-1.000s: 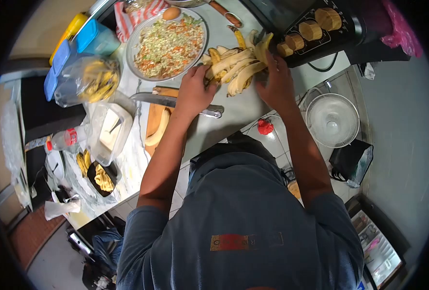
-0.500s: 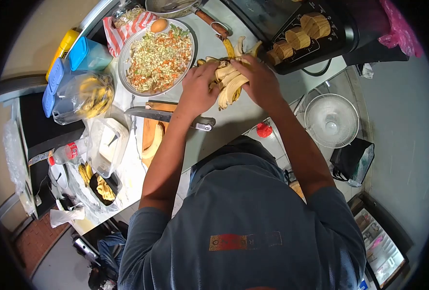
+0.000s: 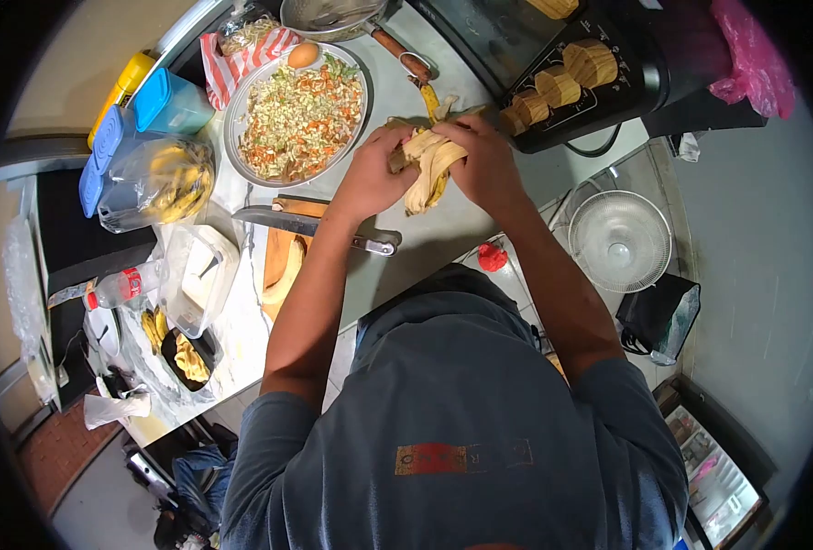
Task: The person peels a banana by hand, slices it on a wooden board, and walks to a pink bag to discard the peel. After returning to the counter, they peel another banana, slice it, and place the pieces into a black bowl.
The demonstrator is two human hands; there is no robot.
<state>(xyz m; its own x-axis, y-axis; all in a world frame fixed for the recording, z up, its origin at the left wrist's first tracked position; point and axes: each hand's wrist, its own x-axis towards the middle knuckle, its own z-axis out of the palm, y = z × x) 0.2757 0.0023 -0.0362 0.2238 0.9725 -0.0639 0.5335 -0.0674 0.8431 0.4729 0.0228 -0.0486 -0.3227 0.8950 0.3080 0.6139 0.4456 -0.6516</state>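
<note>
Both my hands are closed around a bunch of banana peels over the counter. My left hand grips the peels from the left, and my right hand from the right. Strips of peel hang down between them, and one yellow piece sticks out beyond the fingers. Left of my left forearm, a large knife lies across a wooden cutting board. A peeled banana rests on the board, partly hidden by that forearm.
A round tray of chopped vegetables holds an egg. A strainer stands behind it. The black oven bounds the right. Leftward are bagged bananas, a plastic container and a bottle.
My hands have squeezed the peels into a tighter bundle, and fewer loose ends show above the fingers. The camera view has shifted slightly.
</note>
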